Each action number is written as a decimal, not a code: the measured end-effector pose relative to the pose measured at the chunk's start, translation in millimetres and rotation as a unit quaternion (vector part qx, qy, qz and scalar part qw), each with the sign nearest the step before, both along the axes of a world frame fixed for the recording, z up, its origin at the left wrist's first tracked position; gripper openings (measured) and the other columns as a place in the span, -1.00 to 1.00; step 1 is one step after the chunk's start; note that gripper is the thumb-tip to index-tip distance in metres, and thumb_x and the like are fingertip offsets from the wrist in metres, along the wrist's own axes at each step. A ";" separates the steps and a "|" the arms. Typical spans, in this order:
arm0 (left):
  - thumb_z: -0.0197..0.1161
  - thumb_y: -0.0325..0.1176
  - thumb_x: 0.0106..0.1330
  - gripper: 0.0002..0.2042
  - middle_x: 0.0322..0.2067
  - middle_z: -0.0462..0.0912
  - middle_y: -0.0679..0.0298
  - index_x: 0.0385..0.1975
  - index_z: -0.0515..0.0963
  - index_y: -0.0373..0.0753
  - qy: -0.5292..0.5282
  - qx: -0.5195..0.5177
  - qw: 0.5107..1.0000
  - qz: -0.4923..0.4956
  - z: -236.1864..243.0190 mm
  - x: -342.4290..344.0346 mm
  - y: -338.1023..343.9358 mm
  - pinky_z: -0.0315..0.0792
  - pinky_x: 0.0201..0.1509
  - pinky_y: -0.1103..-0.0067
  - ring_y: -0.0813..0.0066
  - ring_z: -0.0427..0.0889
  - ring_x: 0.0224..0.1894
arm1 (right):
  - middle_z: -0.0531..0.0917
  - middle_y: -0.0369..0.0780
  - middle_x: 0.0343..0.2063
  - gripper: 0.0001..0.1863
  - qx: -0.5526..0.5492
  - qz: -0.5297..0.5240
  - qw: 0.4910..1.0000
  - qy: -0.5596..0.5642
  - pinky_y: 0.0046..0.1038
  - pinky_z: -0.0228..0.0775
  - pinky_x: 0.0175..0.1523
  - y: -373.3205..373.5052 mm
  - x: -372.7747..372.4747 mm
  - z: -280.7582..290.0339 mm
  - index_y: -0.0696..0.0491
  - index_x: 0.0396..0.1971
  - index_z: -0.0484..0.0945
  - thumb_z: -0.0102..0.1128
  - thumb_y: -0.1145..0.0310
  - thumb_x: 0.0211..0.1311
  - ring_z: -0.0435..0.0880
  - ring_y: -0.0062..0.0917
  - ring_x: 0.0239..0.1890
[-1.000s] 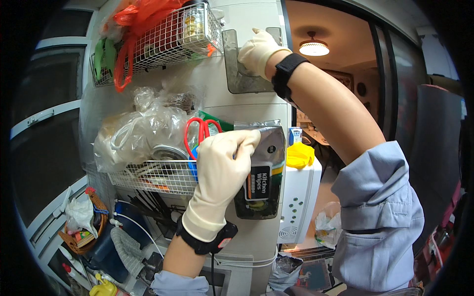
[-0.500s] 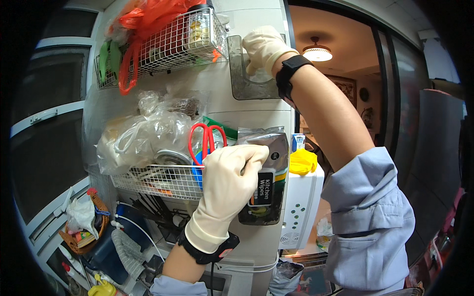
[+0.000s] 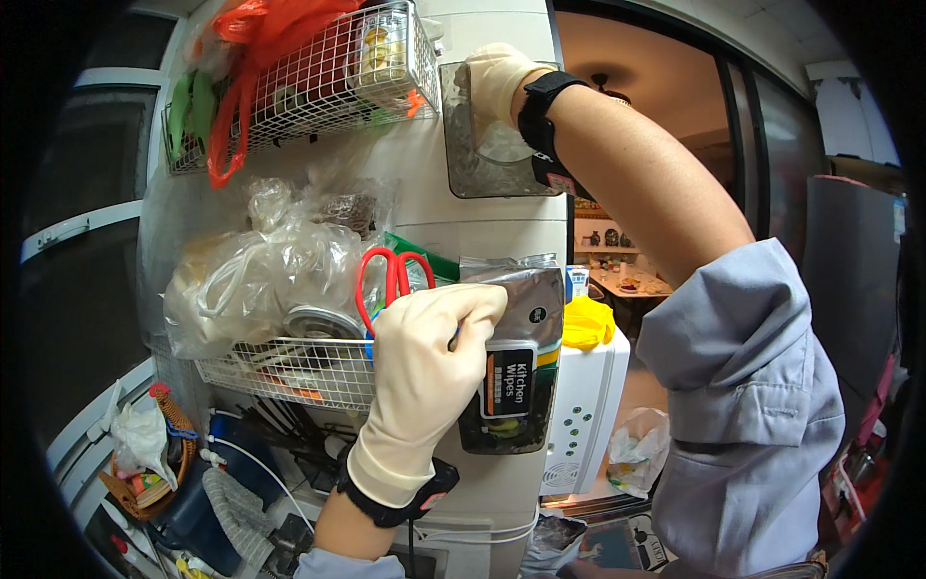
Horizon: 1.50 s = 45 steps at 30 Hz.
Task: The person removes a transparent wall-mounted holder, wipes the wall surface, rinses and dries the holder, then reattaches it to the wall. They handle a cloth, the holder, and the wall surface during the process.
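My left hand (image 3: 422, 381), in a cream rubber glove, is closed, fingers curled, in front of the lower wire basket and the left edge of a kitchen wipes pack (image 3: 511, 386). Whatever it may hold is hidden. Red-handled scissors (image 3: 394, 280) stand in the basket just behind it. High up, my right hand (image 3: 494, 92), gloved alike, rests against a grey, rectangular, see-through plate (image 3: 463, 174) on the white wall. Its fingers are turned toward the plate and mostly hidden. A pale round patch shows on the plate below the hand.
An upper wire basket (image 3: 328, 77) holds jars and a red plastic bag (image 3: 280, 39). Clear plastic bags (image 3: 260, 280) bulge from the lower basket (image 3: 289, 372). A white appliance (image 3: 588, 415) with a yellow cloth (image 3: 586, 321) stands right of the wipes pack. A doorway opens at right.
My right hand has shifted slightly left on the plate, its forearm swinging a little. The left hand stays closed by the wipes pack. The whole view has moved slightly.
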<state>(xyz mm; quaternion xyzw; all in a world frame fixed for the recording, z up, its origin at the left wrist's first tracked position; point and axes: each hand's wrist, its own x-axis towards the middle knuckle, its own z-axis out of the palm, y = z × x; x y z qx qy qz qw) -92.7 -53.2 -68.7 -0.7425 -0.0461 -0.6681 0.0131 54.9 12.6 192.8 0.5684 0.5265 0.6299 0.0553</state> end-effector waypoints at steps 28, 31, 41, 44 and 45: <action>0.15 -0.57 0.12 -0.91 -0.55 0.59 0.09 -0.42 0.58 -0.37 -0.032 0.006 0.997 0.076 25.7 -28.2 -24.3 0.47 -0.34 0.48 0.15 0.62 -0.48 | 0.73 -0.20 -0.24 -0.69 -0.050 0.006 0.995 0.083 -0.38 0.54 -0.02 -20.4 -1.4 -5.3 0.03 -0.23 0.74 0.41 0.27 -0.04 0.71 -0.33 -0.13; 0.18 -0.49 0.24 -0.92 -0.49 0.64 0.07 -0.40 0.59 -0.34 -0.034 0.031 0.991 0.125 39.2 -27.4 -19.0 0.50 -0.27 0.46 0.16 0.67 -0.42 | 0.74 -0.18 -0.27 -0.71 -0.028 0.030 0.999 0.013 -0.39 0.55 -0.07 -52.5 -4.9 -18.7 -0.01 -0.19 0.72 0.26 0.33 0.04 0.72 -0.40 -0.18; 0.19 -0.53 0.29 -0.81 -0.13 0.69 0.07 -0.13 0.64 -0.31 0.040 0.282 0.914 0.288 127.9 -3.6 15.0 0.54 0.08 0.49 0.21 0.68 -0.06 | 0.57 0.07 0.04 -0.42 -0.215 0.424 0.828 0.297 -0.36 0.34 0.21 -132.3 55.8 -23.0 0.18 0.28 0.31 -0.11 0.39 0.22 0.53 -0.25 0.11; 0.16 -0.59 0.20 -0.76 -0.05 0.67 0.11 -0.15 0.64 -0.31 0.133 0.312 0.866 0.367 139.9 9.9 18.2 0.49 0.20 0.46 0.18 0.61 0.06 | 0.69 -0.11 -0.09 -0.75 0.003 0.390 0.912 -0.129 -0.41 0.58 -0.02 -105.8 72.4 -43.5 0.14 -0.23 0.68 0.09 0.41 0.17 0.71 -0.30 -0.15; 0.15 -0.59 0.17 -0.75 -0.03 0.66 0.11 -0.16 0.64 -0.31 0.161 0.348 0.835 0.394 143.1 12.9 18.3 0.47 0.22 0.45 0.18 0.59 0.10 | 0.71 -0.16 -0.09 -0.78 0.022 0.441 0.892 -0.094 -0.43 0.58 0.04 -98.5 80.9 -53.9 0.15 -0.33 0.71 0.12 0.45 0.07 0.70 -0.34 -0.05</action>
